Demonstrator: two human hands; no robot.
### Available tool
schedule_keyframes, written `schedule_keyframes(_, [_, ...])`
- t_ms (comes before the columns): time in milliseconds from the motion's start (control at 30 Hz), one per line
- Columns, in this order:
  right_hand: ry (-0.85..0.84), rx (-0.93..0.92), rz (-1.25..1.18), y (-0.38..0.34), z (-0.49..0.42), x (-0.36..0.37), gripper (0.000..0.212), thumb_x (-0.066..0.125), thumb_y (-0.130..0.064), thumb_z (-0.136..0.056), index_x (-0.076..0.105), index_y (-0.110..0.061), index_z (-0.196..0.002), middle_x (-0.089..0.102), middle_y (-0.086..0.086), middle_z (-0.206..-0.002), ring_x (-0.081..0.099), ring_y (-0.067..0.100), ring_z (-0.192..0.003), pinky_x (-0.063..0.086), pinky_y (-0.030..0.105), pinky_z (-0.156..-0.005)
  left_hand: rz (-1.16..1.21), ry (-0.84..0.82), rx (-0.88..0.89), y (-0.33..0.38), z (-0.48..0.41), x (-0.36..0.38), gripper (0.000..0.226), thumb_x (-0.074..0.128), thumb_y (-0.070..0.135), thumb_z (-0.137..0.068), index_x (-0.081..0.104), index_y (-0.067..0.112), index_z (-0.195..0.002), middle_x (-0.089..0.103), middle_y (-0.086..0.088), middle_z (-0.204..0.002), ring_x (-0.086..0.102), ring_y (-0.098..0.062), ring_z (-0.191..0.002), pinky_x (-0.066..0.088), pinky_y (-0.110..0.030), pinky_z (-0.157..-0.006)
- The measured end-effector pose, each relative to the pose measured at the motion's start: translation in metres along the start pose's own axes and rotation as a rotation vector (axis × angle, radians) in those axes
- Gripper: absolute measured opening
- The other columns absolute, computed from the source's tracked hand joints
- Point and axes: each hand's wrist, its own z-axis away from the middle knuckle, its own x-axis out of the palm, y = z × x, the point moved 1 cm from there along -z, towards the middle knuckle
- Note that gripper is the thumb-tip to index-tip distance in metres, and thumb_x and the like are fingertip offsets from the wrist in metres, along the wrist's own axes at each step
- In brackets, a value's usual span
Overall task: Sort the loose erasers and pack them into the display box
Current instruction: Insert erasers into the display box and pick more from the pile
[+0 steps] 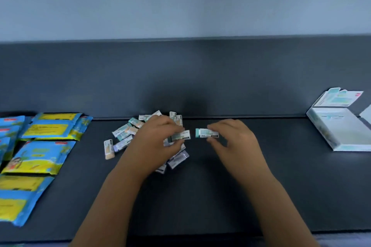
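Note:
A heap of several small wrapped erasers lies on the dark table, near its back ledge. My left hand hovers over the heap and pinches a green-and-white eraser between thumb and fingers. Just to the right, my right hand pinches another green-ended eraser by its right end. The two erasers are held end to end with a small gap between them. A peach-tipped eraser lies apart at the heap's left. The white display box stands open at the far right with its lid flap up.
Several blue-and-yellow packets cover the left part of the table. A raised dark back panel runs behind the table. More erasers lie under my left wrist.

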Motion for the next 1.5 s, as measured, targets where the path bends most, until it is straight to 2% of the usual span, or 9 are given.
schedule_keyframes(200, [-0.046,-0.013,-0.025,0.051,0.015,-0.038,0.03,0.08,-0.013,-0.08,0.073,-0.019,-0.109,0.067,-0.012,-0.104,0.056,0.01,-0.094,0.045,0.022,-0.087,0.005,0.065,-0.056,0.054,-0.015,0.042,0.026,0.076,0.022,-0.08,0.077,0.023,-0.105,0.064,0.01,-0.097,0.055,-0.014,-0.093,0.047,-0.031,-0.083])
schedule_keyframes(367, [-0.029,0.041,-0.045,0.076,0.031,-0.059,0.029,0.078,-0.012,-0.082,0.071,-0.019,-0.109,0.065,-0.012,-0.104,0.055,0.01,-0.095,0.044,0.02,-0.086,0.004,-0.015,-0.088,0.088,-0.018,0.065,0.028,0.073,0.026,-0.083,0.075,0.025,-0.11,0.06,0.014,-0.098,0.054,-0.012,-0.093,0.047,-0.031,-0.08])
schedule_keyframes(600, [-0.004,0.097,-0.004,0.096,0.042,-0.078,0.031,0.077,-0.014,-0.083,0.07,-0.021,-0.113,0.063,-0.013,-0.107,0.053,0.009,-0.099,0.039,0.015,-0.089,0.066,-0.035,-0.093,0.107,-0.027,0.086,0.028,0.071,0.031,-0.084,0.073,0.031,-0.111,0.058,0.02,-0.1,0.053,-0.006,-0.096,0.046,-0.027,-0.084])
schedule_keyframes(833, [0.058,0.089,0.101,0.13,0.045,-0.109,0.032,0.076,-0.015,-0.085,0.07,-0.02,-0.115,0.065,-0.01,-0.109,0.054,0.012,-0.105,0.042,0.019,-0.091,0.124,0.004,-0.119,0.139,-0.051,0.114,0.028,0.077,0.024,-0.083,0.073,0.031,-0.11,0.059,0.022,-0.099,0.056,-0.007,-0.098,0.047,-0.026,-0.086])
schedule_keyframes(1067, [0.14,0.075,0.118,0.2,0.051,-0.163,0.028,0.072,-0.016,-0.088,0.07,-0.017,-0.116,0.068,-0.005,-0.11,0.055,0.016,-0.106,0.043,0.025,-0.094,0.156,-0.002,-0.13,0.205,-0.094,0.17,0.026,0.073,0.025,-0.087,0.073,0.03,-0.113,0.061,0.02,-0.1,0.056,-0.008,-0.101,0.046,-0.023,-0.086])
schedule_keyframes(1300, [0.085,0.171,0.144,0.299,0.055,-0.219,0.03,0.074,-0.023,-0.087,0.069,-0.021,-0.117,0.069,-0.005,-0.116,0.051,0.017,-0.111,0.045,0.03,-0.096,0.066,-0.048,-0.085,0.278,-0.143,0.241,0.028,0.066,0.029,-0.093,0.07,0.026,-0.121,0.062,0.016,-0.106,0.051,-0.008,-0.097,0.044,-0.021,-0.084])
schedule_keyframes(1500, [-0.008,0.214,0.126,0.346,0.041,-0.235,0.031,0.072,-0.028,-0.088,0.07,-0.024,-0.119,0.069,-0.006,-0.118,0.051,0.016,-0.11,0.045,0.029,-0.095,-0.061,-0.054,-0.093,0.302,-0.18,0.271,0.026,0.059,0.028,-0.098,0.071,0.018,-0.119,0.066,0.003,-0.109,0.052,-0.02,-0.1,0.048,-0.035,-0.086])
